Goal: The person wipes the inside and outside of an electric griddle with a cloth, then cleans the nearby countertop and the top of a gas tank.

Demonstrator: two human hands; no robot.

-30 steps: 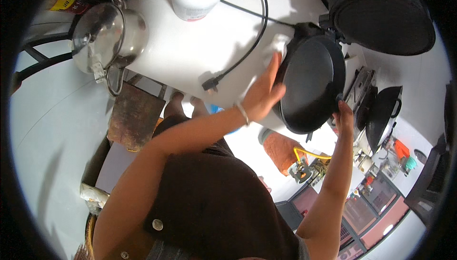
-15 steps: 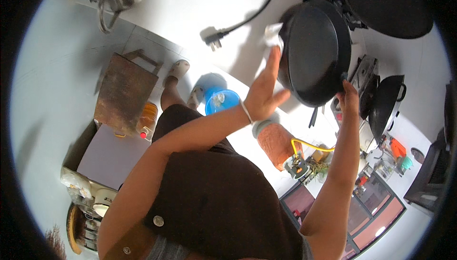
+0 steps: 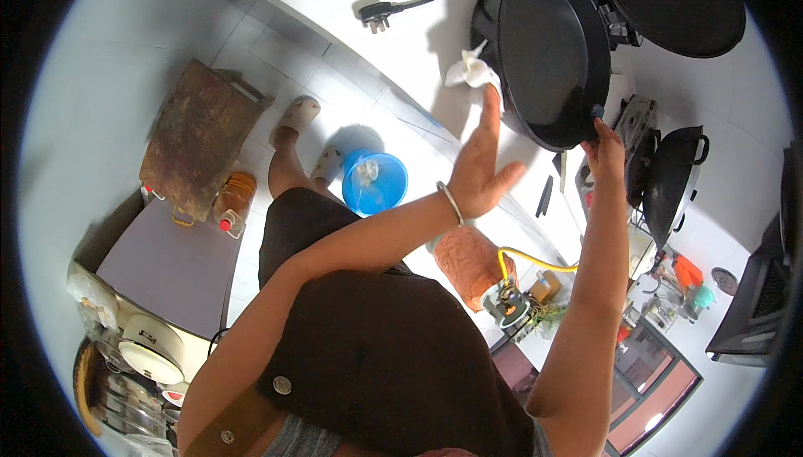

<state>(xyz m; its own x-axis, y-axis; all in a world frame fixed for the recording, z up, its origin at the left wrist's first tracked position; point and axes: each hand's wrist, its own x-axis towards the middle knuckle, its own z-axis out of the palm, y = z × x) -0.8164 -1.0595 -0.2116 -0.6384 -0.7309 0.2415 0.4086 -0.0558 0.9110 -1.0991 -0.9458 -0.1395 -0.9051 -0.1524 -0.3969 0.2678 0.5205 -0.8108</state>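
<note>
A deep round black electric pan (image 3: 552, 60) is tipped up on its edge over the white counter, its dark inside facing right. My left hand (image 3: 481, 164) lies along the pan's outer wall, fingers stretched and thumb apart. Under those fingers a crumpled white tissue (image 3: 473, 71) presses against the wall. The fingertips are partly hidden by the tissue. At the pan's near right rim, my right hand (image 3: 606, 154) grips a small lug and steadies the pan. A round black lid (image 3: 673, 5) hangs back on the hinge side.
A black cord with a plug (image 3: 376, 15) lies on the white counter (image 3: 401, 56). A knife (image 3: 545, 196) rests nearer me. To the right stand a gas stove (image 3: 636, 118) and a wok (image 3: 673, 181). A blue bucket (image 3: 375, 194) and a wooden stool (image 3: 196, 139) are on the floor.
The whole view has shifted, moving the counter upward in the picture. Against the pan's wall, my left hand and the tissue have slid nearer to me. My right hand keeps its grip.
</note>
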